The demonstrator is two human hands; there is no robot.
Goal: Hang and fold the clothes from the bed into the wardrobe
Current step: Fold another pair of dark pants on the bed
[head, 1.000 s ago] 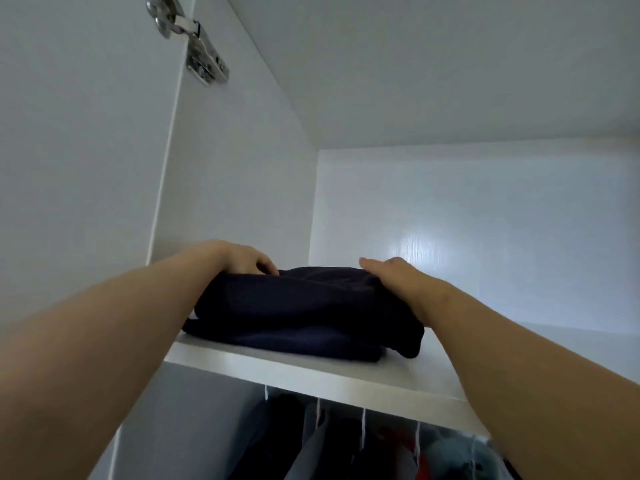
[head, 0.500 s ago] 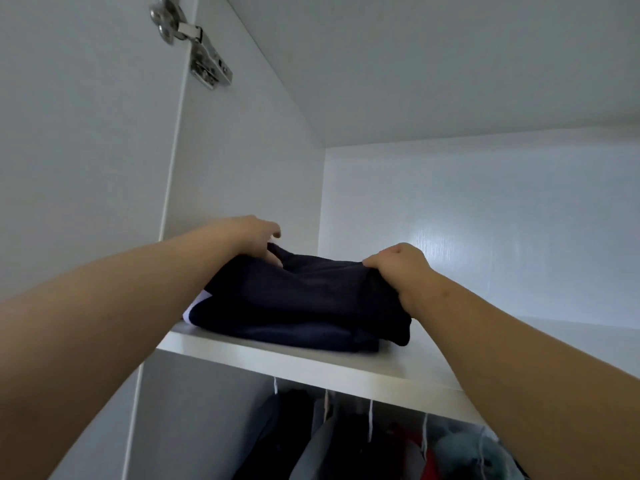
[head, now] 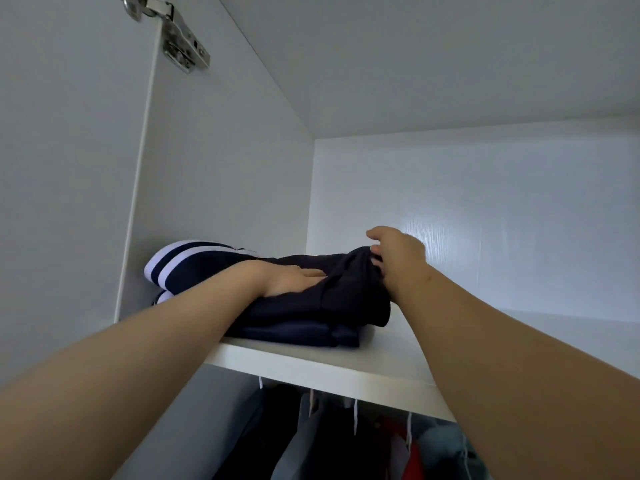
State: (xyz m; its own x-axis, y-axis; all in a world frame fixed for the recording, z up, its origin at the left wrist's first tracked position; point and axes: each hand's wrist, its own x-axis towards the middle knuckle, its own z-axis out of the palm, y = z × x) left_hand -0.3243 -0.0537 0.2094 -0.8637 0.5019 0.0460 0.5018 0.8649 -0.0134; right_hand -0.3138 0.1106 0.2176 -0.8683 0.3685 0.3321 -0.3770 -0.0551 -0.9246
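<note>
A folded navy garment [head: 311, 306] with white stripes at its left end lies on the wardrobe's top shelf [head: 346, 362], close to the left wall. My left hand [head: 291, 280] lies flat on top of the pile, fingers straight, pressing it down. At the pile's right end my right hand [head: 398, 258] grips a raised fold of the dark cloth, its fingers curled into the fabric.
The white left side wall [head: 221, 174] and back panel [head: 485, 220] enclose the shelf, which continues bare to the right. A metal door hinge [head: 180, 39] sits at the top left. Several hanging clothes [head: 346, 441] show below the shelf.
The pile has moved further onto the shelf and its striped end now shows. My left hand went from the back left corner to lie flat on top. My right hand lifted the right fold.
</note>
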